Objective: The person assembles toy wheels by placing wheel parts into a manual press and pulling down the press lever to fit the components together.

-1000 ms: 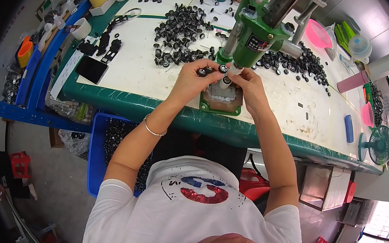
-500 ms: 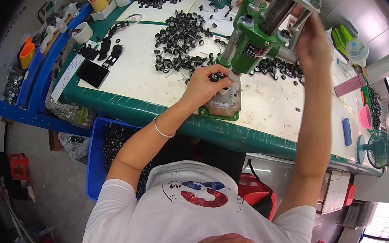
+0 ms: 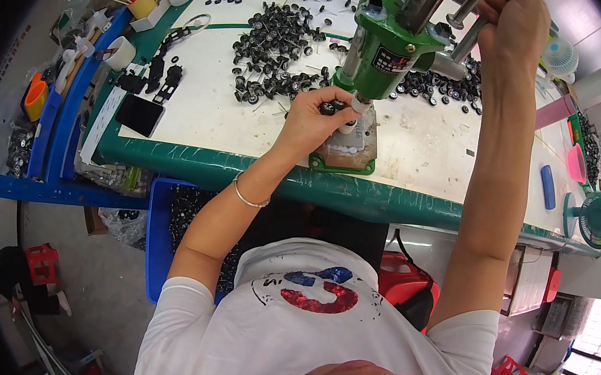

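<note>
A green hand press [image 3: 389,55] stands on its metal base plate [image 3: 350,156] close to the table's near edge. Beneath its ram, my left hand [image 3: 310,122] pinches a small black wheel [image 3: 328,108], with the fingertips beside a white holder [image 3: 348,128] on the base. Up at the right, my right hand [image 3: 515,27] is closed around the press lever [image 3: 472,38]; part of the grip is hidden at the picture's upper edge. Beyond my left hand lies a heap of black wheels with thin metal pins [image 3: 274,47].
More wheels [image 3: 440,89] lie right of the press. At left are a dark phone [image 3: 139,115], black plastic parts [image 3: 169,84] and a yellow mug [image 3: 143,4]. A blue bin [image 3: 158,239] stands below the table edge; a green fan [image 3: 596,218] and blue bar [image 3: 548,187] sit at right.
The view has shifted slightly, so the press and table sit higher in it. My right hand has moved outward and upward in the picture with the lever. My left hand stays under the ram.
</note>
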`<state>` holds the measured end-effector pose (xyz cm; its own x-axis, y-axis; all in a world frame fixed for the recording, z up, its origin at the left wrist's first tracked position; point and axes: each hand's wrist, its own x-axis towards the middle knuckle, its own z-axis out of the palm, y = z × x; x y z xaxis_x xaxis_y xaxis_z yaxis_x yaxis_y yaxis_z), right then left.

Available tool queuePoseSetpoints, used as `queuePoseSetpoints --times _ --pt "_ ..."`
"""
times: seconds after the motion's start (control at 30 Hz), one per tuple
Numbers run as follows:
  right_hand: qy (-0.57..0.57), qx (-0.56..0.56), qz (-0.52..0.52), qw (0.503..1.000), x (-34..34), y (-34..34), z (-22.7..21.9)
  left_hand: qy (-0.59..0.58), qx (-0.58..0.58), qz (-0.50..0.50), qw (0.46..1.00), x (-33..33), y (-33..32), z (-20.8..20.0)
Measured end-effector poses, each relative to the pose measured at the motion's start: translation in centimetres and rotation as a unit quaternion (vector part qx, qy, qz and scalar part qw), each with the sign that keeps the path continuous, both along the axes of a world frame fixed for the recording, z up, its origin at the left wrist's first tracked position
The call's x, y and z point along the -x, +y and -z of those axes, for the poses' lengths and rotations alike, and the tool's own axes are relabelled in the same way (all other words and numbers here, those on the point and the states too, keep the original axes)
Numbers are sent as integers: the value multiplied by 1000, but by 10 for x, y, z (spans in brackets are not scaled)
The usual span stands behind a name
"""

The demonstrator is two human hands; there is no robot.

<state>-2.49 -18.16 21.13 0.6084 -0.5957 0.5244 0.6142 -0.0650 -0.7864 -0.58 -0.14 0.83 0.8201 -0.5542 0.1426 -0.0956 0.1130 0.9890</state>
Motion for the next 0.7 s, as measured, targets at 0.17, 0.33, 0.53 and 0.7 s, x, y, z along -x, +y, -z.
queuePoseSetpoints --times 0.17,0.33,0.53,0.7 --pt "-127 77 -34 988 26 14 11 -5 12 8 1000 -2 -1 3" --pt "-235 99 -19 967 42 23 32 18 10 -4 1000 2 -1 1" --pt "-223 62 -32 972 39 22 29 -12 72 -24 997 3 -5 14" --pt "-11 21 4 1000 -1 -11 4 53 70 -29 996 7 -4 7"
